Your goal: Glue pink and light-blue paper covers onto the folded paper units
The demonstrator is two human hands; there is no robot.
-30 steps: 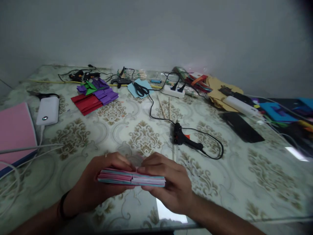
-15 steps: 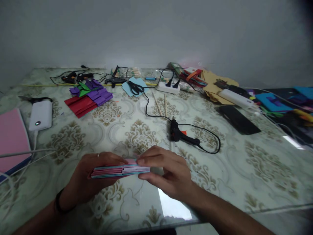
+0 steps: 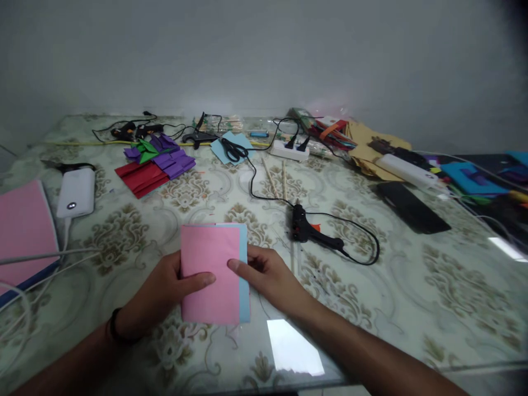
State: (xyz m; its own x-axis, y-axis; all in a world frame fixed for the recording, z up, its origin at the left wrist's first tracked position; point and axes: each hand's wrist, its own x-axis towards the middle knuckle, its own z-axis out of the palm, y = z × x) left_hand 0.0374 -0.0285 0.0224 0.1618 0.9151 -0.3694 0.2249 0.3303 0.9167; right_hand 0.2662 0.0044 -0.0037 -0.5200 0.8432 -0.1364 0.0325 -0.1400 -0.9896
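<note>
Between my hands is a folded stack of pink and light blue paper (image 3: 211,245), its pink face turned towards me and a blue strip showing along the right side. My left hand (image 3: 171,289) grips the left edge, thumb lying across the pink front and fingers hidden behind. On the right edge, my right hand (image 3: 266,275) holds on with its thumb over the front; most of its fingers are behind the paper. To the right of the stack, a black glue gun (image 3: 311,231) lies on the table, its cable looping around it.
On the patterned tabletop (image 3: 371,313) lie a white power bank (image 3: 77,192), red folded paper (image 3: 142,179) and purple folded paper (image 3: 175,162). Black-handled scissors (image 3: 234,150) rest on blue paper. Behind are a power strip (image 3: 290,150) and two sticks (image 3: 284,179); a black phone-like slab (image 3: 412,208) is at right.
The paper stack has been tipped up from edge-on, so its broad pink face now shows. Both hands have turned with it, thumbs now on the front. The view has shifted slightly.
</note>
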